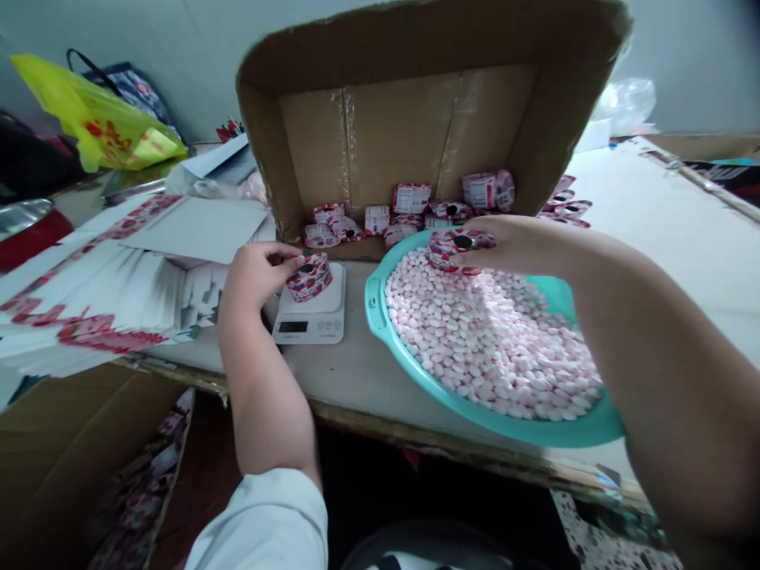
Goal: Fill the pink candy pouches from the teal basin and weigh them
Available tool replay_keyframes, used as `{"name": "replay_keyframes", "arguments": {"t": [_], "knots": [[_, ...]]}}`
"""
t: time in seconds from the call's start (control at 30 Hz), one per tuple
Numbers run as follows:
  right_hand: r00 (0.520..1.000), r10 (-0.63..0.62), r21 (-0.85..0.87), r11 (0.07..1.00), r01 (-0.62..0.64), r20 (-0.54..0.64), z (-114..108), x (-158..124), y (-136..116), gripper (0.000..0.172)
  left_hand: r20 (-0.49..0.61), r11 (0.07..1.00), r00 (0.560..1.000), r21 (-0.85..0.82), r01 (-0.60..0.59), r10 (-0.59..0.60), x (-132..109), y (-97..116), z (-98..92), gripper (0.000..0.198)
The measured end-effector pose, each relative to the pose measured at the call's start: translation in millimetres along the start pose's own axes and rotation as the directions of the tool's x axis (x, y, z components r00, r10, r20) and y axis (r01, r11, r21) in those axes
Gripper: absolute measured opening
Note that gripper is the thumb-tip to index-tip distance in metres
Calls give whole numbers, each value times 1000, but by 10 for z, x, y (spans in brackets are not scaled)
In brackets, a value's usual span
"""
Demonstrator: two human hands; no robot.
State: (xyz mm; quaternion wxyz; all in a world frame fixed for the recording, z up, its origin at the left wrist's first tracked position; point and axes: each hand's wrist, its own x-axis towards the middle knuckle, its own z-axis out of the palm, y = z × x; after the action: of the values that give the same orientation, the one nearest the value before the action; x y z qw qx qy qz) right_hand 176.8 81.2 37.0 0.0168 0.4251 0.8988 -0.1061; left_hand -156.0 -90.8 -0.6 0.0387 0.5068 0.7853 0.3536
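Note:
My left hand [261, 273] pinches the edge of a small strawberry-printed candy packet [309, 279] with a black oval opening. That packet is on the white digital scale [312, 328], whose display I cannot read. Over the far side of a turquoise basin [375, 305], my right hand [504, 241] grips a second strawberry-printed packet [454, 252] of the same kind, its lower edge at the candies. Pale pink oval candies [492, 348] fill much of the basin. The fingers on the far side of the right-hand packet are partly hidden.
Behind the scale, a cardboard box [404, 127] lies on its side with several packets [412, 198] inside. Stacks of flat printed cartons [136, 293] spread at the left. More packets [573, 207] lie right of the box. Another cardboard box [71, 443] stands below the table edge.

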Motion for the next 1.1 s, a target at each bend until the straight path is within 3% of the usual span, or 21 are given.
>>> {"name": "replay_keyframes", "arguments": {"t": [0.23,0.63,0.87,1.0,1.1], "knots": [[999,44,-48,998,-44,2,-16,-19,-69,38,41,996,999,89,8,-12,-63,99,-26,31],[1000,-4,-25,1000,4,-14,21,-16,9,54,44,998,999,59,14,-17,-42,97,-11,32],[1000,-1,8,1000,0,27,15,-28,12,49,88,999,996,45,-4,0,-10,83,43,35],[999,-14,54,998,13,29,-8,-63,-32,53,-60,999,997,31,-42,44,-11,70,54,27],[1000,-14,89,996,16,-23,-24,-72,-54,63,-258,993,959,66,-100,114,24,9,52,23]]}}
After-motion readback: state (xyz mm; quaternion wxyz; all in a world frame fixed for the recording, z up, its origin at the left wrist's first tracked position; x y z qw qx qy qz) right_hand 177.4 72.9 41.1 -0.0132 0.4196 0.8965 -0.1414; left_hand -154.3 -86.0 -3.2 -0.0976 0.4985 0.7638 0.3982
